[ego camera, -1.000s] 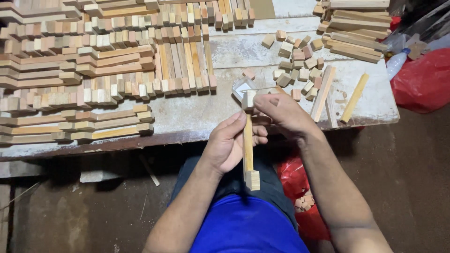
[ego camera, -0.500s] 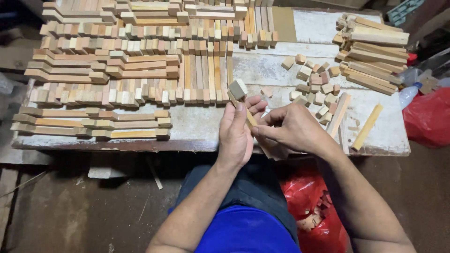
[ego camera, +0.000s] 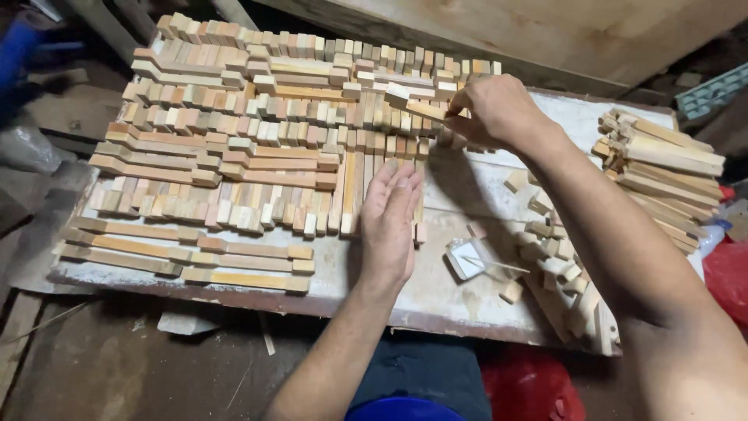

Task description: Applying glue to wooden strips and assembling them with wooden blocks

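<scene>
while the left hand (ego camera: pixel 389 222) lies flat, the right hand (ego camera: pixel 495 109) pinches a square-ended wooden stick (ego camera: pixel 417 107).

No packages, labels, signs or screens.

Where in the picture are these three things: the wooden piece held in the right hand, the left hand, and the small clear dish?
wooden piece (ego camera: pixel 411 106), head view, on its pale block end.
left hand (ego camera: pixel 389 222), head view, on the back of the hand.
small clear dish (ego camera: pixel 470 259), head view, on its white inside.
</scene>
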